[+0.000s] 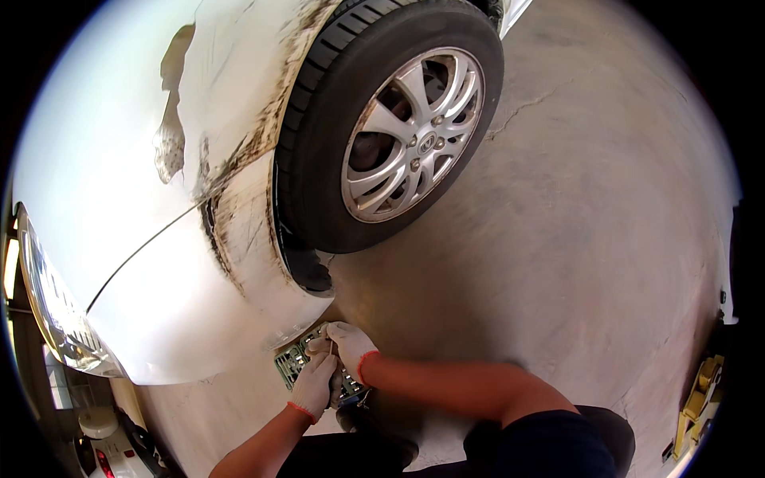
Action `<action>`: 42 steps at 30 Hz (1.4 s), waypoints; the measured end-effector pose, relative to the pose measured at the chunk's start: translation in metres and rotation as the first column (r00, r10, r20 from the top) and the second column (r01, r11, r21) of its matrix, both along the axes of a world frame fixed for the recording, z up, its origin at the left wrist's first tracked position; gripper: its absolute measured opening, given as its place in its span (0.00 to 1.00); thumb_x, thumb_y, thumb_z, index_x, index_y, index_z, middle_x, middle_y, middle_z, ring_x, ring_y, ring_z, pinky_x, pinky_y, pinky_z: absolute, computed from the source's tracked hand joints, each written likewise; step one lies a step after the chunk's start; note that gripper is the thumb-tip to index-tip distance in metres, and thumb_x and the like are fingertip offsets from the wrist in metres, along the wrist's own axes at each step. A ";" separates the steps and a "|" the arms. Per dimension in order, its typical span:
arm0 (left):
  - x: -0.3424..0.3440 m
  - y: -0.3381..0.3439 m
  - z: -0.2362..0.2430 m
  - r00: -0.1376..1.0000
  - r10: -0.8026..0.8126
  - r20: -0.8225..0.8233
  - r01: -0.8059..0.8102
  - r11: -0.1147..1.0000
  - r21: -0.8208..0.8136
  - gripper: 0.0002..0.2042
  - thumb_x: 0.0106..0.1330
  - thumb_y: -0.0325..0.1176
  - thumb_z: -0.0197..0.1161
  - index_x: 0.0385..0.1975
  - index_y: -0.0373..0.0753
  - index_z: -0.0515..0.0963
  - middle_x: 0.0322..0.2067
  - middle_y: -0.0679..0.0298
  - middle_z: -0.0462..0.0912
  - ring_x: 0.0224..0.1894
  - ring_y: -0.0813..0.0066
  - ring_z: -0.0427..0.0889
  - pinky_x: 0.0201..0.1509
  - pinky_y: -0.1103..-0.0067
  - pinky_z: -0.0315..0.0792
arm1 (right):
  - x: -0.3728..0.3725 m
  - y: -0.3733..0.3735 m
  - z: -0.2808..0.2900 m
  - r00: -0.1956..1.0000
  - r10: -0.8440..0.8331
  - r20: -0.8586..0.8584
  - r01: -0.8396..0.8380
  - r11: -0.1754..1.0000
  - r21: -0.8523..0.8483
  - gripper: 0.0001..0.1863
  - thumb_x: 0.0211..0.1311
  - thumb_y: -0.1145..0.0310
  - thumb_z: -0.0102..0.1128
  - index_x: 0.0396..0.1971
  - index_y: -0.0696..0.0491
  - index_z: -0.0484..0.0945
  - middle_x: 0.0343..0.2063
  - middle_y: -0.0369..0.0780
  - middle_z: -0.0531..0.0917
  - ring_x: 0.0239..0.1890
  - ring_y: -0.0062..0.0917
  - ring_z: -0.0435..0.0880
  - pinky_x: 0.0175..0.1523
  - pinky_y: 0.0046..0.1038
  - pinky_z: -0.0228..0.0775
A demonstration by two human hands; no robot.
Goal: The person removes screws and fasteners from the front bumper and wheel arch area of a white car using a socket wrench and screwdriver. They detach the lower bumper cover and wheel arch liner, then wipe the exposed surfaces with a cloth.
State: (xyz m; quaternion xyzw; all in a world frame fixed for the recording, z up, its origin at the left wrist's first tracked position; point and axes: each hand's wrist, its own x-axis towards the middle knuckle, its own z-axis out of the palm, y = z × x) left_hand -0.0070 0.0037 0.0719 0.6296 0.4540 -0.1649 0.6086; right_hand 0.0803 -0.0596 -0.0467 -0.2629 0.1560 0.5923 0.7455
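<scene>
My left hand [312, 382] and my right hand [351, 346], both in white gloves with red cuffs, are close together over an open green tool case [291, 362] full of small metal pieces, just below the car's bumper. The fingers of my right hand are pinched on a thin metal piece [332, 347]. My left hand is closed just beside it; its fingertips are bunched near that piece, and what they hold is too small to make out.
A white car's scraped, dented front corner [135, 295] fills the left, with a wheel [311, 127] at top centre. A yellow object [697, 398] lies at the right edge on the concrete floor [574, 239]. Part of another white vehicle [111, 446] shows at lower left.
</scene>
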 end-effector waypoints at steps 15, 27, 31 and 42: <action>-0.001 -0.001 0.005 0.979 0.205 0.019 -0.196 0.957 -0.215 0.13 0.85 0.43 0.52 0.49 0.38 0.74 0.26 0.64 0.75 0.19 0.71 0.73 0.22 0.73 0.70 | 0.016 -0.009 -0.011 0.978 0.071 -0.194 -0.028 0.975 0.218 0.15 0.91 0.57 0.44 0.48 0.53 0.75 0.50 0.49 0.90 0.52 0.40 0.91 0.58 0.43 0.86; -0.020 -0.011 -0.018 0.976 -0.214 0.037 0.174 0.874 0.454 0.15 0.88 0.42 0.50 0.44 0.37 0.74 0.19 0.66 0.72 0.15 0.76 0.70 0.18 0.74 0.66 | 0.003 -0.015 0.019 0.921 0.143 0.363 -0.149 0.989 -0.009 0.19 0.89 0.55 0.43 0.56 0.56 0.76 0.60 0.48 0.90 0.57 0.31 0.89 0.65 0.33 0.79; -0.003 -0.018 -0.003 0.977 -0.212 0.020 0.189 0.905 0.382 0.15 0.86 0.40 0.52 0.51 0.31 0.74 0.43 0.51 0.82 0.45 0.62 0.84 0.50 0.66 0.78 | 0.017 -0.031 0.020 0.609 0.285 0.740 -0.264 0.953 -0.149 0.21 0.89 0.54 0.43 0.63 0.54 0.75 0.65 0.44 0.86 0.61 0.30 0.86 0.68 0.33 0.76; 0.038 -0.072 0.029 0.774 -0.343 0.532 0.186 0.927 0.327 0.12 0.84 0.32 0.56 0.60 0.33 0.70 0.61 0.48 0.84 0.65 0.62 0.82 0.71 0.67 0.74 | 0.124 -0.159 0.068 0.512 0.656 0.555 -0.818 0.569 0.082 0.37 0.79 0.54 0.61 0.82 0.51 0.65 0.57 0.39 0.83 0.57 0.24 0.85 0.66 0.35 0.81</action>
